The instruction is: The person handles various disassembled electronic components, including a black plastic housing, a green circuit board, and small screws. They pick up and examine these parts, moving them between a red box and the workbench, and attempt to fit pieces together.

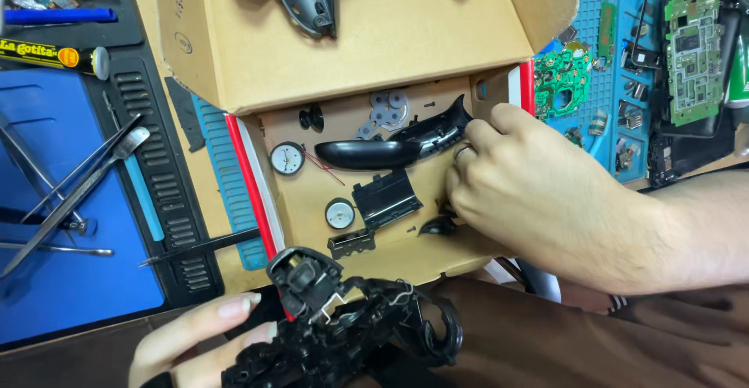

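black controller frame (351, 333) — low centre, gripped by left hand (199, 341) | right hand (530, 193) in cardboard box (390, 37), fingers curled among parts, grasp unclear | box holds curved black shell (390, 148), two round motors (287, 158), black cover (386, 198) | tweezers (74, 181) on blue mat — left

Open brown cardboard box (367, 45) at centre — yellow-black glue tube (51, 54) far left.

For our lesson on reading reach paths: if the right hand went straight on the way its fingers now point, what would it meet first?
The right hand points left into the box. Its fingers already seem to touch the curved black shell piece, so that likely comes first, though depth is unclear.
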